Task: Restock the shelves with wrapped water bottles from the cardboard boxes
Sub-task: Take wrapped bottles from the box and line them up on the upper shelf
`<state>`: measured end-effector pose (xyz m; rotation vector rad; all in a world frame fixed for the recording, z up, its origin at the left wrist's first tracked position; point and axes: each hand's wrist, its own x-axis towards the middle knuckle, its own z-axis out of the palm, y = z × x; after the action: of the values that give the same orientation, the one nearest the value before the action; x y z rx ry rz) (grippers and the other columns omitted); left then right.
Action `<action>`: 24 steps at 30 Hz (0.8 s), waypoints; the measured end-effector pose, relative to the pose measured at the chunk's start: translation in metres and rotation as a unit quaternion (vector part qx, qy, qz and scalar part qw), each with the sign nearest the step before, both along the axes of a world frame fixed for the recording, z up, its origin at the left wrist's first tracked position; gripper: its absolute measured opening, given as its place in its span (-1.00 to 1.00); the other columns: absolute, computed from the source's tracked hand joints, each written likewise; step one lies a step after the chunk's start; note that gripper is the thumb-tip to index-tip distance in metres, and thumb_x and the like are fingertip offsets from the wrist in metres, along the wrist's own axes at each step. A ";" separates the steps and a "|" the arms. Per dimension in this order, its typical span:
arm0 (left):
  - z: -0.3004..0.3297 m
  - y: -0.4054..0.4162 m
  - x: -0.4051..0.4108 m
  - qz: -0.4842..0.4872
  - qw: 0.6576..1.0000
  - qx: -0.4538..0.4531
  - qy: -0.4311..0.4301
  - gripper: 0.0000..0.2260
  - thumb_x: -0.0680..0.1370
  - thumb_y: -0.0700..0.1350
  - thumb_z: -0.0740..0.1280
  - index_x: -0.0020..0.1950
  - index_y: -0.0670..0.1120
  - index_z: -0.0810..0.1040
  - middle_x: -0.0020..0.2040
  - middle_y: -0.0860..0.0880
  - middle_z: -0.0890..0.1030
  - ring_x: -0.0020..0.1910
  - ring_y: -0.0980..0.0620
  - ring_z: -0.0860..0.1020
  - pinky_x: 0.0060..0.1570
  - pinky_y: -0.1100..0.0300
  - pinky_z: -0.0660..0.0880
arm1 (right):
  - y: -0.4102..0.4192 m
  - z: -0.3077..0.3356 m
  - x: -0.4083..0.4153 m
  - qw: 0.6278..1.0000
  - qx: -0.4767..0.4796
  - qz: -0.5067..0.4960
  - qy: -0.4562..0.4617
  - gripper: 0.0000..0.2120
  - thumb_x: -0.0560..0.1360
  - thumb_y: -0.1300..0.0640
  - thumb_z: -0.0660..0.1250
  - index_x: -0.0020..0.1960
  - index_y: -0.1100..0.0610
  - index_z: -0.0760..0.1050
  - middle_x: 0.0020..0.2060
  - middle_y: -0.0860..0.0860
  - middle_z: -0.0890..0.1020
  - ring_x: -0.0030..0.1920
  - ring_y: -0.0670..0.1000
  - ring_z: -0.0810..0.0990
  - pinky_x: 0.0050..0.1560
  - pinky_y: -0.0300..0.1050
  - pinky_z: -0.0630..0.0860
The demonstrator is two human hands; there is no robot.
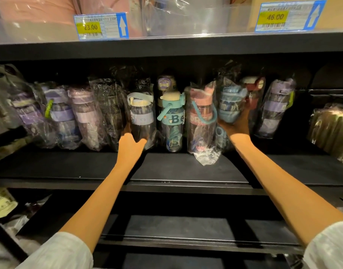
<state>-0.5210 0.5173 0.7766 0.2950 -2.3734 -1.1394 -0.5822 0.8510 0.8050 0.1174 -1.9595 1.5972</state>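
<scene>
My white sleeves [56, 251] are closest. My left hand [131, 140] wraps its fingers around a wrapped bottle with a cream lid [140, 115] on the black shelf [166, 167]. My right hand [237, 125] cups a wrapped blue bottle [229, 105] just above the shelf

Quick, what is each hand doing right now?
Left hand: grips the base of a wrapped dark bottle with a cream lid.
Right hand: holds a wrapped blue bottle.

The single head-worn camera looks forward and slightly down, close to a black shelf [166, 167], both forearms reaching in from the near edge.
</scene>
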 end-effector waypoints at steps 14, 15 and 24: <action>-0.035 -0.025 0.138 -0.037 0.955 -0.278 -0.101 -0.43 0.68 0.22 0.20 0.54 -0.14 0.42 0.44 -0.14 0.50 0.40 -0.15 0.48 0.34 -0.07 0.47 | 0.000 -0.049 0.131 0.893 0.439 -0.049 -0.081 -0.46 0.64 -0.13 0.30 0.48 0.20 0.44 0.38 0.18 0.51 0.40 0.28 0.43 0.30 0.22 0.47; -0.042 -0.029 0.151 -0.032 0.950 -0.294 -0.100 -0.43 0.68 0.22 0.20 0.53 -0.15 0.43 0.44 -0.13 0.50 0.41 -0.14 0.47 0.36 -0.05 0.46 | -0.009 -0.053 0.143 0.886 0.459 -0.028 -0.058 -0.46 0.63 -0.13 0.30 0.48 0.18 0.46 0.37 0.15 0.54 0.40 0.25 0.44 0.33 0.19 0.47; -0.121 -0.088 0.289 0.023 0.936 -0.327 -0.128 -0.44 0.69 0.17 0.22 0.54 -0.21 0.42 0.42 -0.20 0.51 0.41 -0.21 0.45 0.37 -0.09 0.46 | -0.154 -0.113 0.247 0.814 0.558 0.149 0.061 -0.43 0.67 -0.22 0.22 0.60 0.00 0.34 0.53 0.04 0.42 0.58 0.15 0.30 0.62 0.12 0.14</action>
<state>-0.2322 0.4291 0.6559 0.2712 -2.7912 -0.2489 -0.3351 0.6968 0.6916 0.9923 -2.5843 0.3404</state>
